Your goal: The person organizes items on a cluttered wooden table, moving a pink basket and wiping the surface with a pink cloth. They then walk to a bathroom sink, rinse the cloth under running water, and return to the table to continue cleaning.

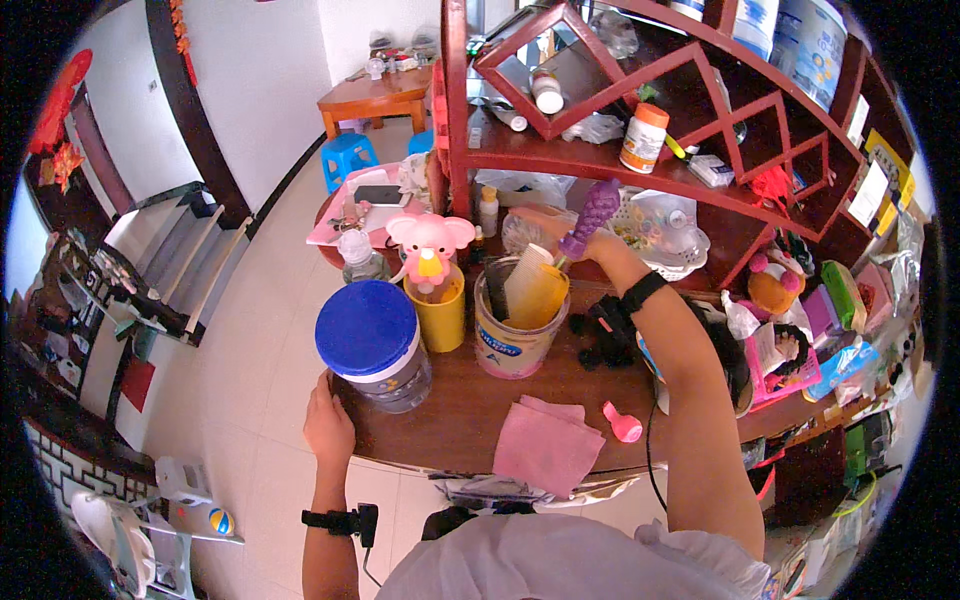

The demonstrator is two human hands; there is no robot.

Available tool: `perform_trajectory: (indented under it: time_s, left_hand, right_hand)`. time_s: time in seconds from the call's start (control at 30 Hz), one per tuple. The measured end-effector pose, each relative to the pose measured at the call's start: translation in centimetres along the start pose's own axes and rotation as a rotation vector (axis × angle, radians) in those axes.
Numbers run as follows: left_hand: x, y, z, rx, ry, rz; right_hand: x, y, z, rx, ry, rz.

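My left hand (328,424) rests at the left edge of the brown tabletop (457,420), beside a clear jar with a blue lid (367,326), and nothing shows in its grasp. Reaching back under the red shelf, my right hand (559,229) is at a clear plastic item (523,231). A purple handle (592,214) partly covers that hand, so its grip is unclear. The handle stands in a reused tub (517,349) with a cream comb (529,270) and a yellow comb (540,300). Between jar and tub is a yellow cup (442,322) with a pink koala-like figure (429,244) above it.
A folded pink cloth (549,446) overhangs the front edge, near a pink balloon (622,421). The red lattice shelf (570,154) rises behind, holding an orange-capped bottle (645,136). A white basket (675,262) sits beneath. At right are a black cable (651,457) and pink basket (784,379).
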State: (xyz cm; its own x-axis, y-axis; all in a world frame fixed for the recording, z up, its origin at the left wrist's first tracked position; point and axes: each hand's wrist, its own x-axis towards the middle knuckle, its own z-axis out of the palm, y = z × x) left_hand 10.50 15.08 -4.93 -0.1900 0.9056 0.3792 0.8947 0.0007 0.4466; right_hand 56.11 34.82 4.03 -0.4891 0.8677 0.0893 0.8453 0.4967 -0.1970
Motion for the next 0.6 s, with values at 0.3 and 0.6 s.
perform_trajectory:
  time_s: [0.3, 0.6]
  left_hand:
    - [-0.2, -0.1, -0.1, 0.011, 0.015, -0.019]
    - [0.4, 0.4, -0.5, 0.05, -0.007, -0.038]
  right_hand:
    - [-3.7, -0.2, -4.2, -0.133, -0.176, 0.109]
    - [3.8, -0.7, -2.1, 0.019, 0.057, -0.112]
